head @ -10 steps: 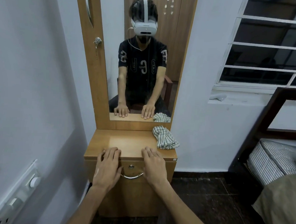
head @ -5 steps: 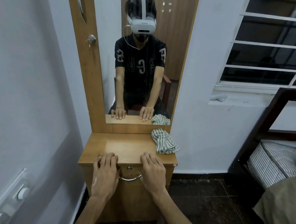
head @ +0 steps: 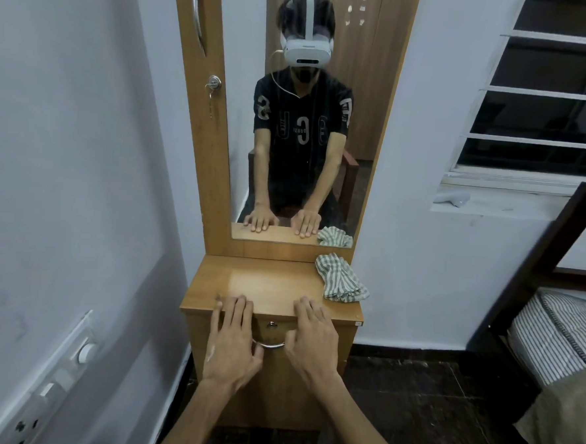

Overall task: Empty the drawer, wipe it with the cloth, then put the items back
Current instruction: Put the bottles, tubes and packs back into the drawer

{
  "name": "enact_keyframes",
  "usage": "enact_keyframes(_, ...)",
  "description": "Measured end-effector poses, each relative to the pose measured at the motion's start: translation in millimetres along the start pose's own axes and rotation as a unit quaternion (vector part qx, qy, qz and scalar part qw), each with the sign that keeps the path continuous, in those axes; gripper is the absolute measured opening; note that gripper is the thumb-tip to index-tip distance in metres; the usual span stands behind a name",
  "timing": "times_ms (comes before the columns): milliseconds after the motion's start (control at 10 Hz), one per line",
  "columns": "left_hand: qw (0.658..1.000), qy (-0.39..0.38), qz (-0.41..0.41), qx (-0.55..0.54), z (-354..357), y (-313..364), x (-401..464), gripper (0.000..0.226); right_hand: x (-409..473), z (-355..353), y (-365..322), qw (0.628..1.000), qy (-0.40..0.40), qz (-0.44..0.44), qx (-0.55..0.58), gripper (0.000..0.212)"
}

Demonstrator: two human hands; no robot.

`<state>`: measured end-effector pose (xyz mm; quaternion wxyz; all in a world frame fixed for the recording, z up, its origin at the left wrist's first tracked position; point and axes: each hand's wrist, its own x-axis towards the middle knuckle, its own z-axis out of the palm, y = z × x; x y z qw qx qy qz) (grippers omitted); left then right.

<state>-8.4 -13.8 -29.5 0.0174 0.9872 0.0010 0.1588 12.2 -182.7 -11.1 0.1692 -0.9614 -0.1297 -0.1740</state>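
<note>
A small wooden dresser top (head: 264,282) stands in front of me under a tall mirror. Its drawer (head: 272,375) is closed, with a curved metal handle (head: 270,345) and a small lock (head: 271,324) above it. My left hand (head: 231,341) and my right hand (head: 312,339) lie flat, fingers straight, with fingertips on the front edge of the top and palms in front of the drawer face. Neither holds anything. A crumpled striped cloth (head: 341,278) lies on the back right corner of the top. The drawer's contents are hidden.
The mirror (head: 308,119) reflects a seated person with both hands on the top. A white wall with a switch panel (head: 55,379) is close on the left. A dark bed frame and striped mattress (head: 559,327) stand at the right. Dark floor lies between.
Both hands slid slightly back toward me, so that only the fingertips stay on the top. The view has tilted a little. The cloth has not moved.
</note>
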Motion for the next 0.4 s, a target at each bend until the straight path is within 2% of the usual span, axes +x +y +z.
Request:
enact_keyframes(100, 1.0, -0.006, 0.007, -0.017, -5, -2, -3, 0.082, -1, -15, -4, 0.998, -0.021, 0.017, 0.056, 0.05)
enact_keyframes(200, 0.998, -0.002, -0.004, -0.064, -18, -3, 1, 0.068, 5, -30, -2, 0.995, -0.011, 0.028, 0.092, 0.034)
enact_keyframes(300, 0.99, 0.021, -0.028, -0.134, -35, -5, 19, 0.042, 24, -42, 5, 0.992, -0.029, 0.063, 0.109, 0.032)
enact_keyframes(400, 0.977, 0.054, -0.054, -0.197, -55, -5, 47, 0.034, 53, -50, 10, 0.987, -0.052, 0.086, 0.123, 0.036)
